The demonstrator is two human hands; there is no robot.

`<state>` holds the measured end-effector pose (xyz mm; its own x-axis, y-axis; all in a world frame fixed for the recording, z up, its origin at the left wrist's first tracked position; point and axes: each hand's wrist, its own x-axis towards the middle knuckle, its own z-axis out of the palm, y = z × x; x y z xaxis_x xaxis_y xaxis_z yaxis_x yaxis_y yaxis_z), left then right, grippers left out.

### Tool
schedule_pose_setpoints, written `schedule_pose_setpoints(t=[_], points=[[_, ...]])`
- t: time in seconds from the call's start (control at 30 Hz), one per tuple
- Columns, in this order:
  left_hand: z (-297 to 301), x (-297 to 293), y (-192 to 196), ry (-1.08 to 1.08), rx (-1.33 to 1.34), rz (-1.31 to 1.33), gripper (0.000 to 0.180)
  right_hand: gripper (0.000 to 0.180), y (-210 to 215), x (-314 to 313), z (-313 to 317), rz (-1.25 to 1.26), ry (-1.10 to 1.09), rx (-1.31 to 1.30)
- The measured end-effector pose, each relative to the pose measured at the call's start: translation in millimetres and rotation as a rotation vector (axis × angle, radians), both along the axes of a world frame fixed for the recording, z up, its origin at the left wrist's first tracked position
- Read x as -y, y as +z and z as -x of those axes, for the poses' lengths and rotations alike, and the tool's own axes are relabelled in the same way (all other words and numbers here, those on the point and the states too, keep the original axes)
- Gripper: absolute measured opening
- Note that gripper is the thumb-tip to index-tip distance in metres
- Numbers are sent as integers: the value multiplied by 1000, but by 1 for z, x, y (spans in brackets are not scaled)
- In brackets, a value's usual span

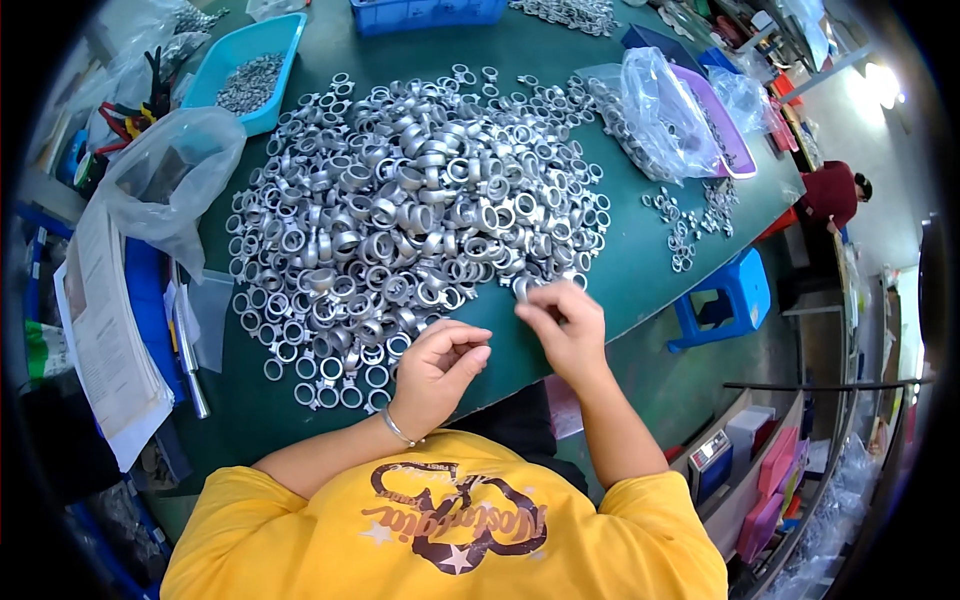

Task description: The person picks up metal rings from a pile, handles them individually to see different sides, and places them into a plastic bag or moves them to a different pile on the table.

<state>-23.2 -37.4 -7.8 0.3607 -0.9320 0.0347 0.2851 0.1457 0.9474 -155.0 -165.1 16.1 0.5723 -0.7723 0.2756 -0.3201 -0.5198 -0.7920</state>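
Note:
A big heap of silver metal rings (420, 190), many with a small lug on the side, spreads over the green table. My right hand (572, 335) is at the heap's near right edge, thumb and forefinger closed on one metal ring (522, 287). To its left, my left hand (435, 375) is held with its fingers curled in against the thumb, beside the rings at the near edge of the heap. Whatever may be inside those fingers is hidden. A bracelet circles my left wrist.
A turquoise tray (290, 70) of small metal parts stands far left, a blue crate (430, 15) at the back. Right of the heap are a purple tray (735, 150) and a plastic bag (665, 120). Papers (115, 320) lie left. A blue stool (735, 300) stands beyond the table edge.

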Motion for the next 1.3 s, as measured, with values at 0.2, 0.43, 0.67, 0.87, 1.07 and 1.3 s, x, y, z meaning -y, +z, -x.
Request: schedule_pose_setpoints(t=[0.2,0.43,0.67,0.87,1.07,1.3], points=[[-3,0,-1,-39,103,-44,13,10,-2,-39,8,-878,110,333],[-3,-2,0,-28,134,20,12,12,-8,-41,2,-70,218,235],[-5,-3,2,-8,315,79,11,14,-6,-43,6,-58,207,262],[-2,-3,2,3,251,46,12,21,-9,-48,4,-128,167,416],[1,-2,3,10,111,74,12,29,-12,-50,5,-65,139,390],[1,-2,-2,27,174,80,13,32,-11,-50,6,86,96,316]])
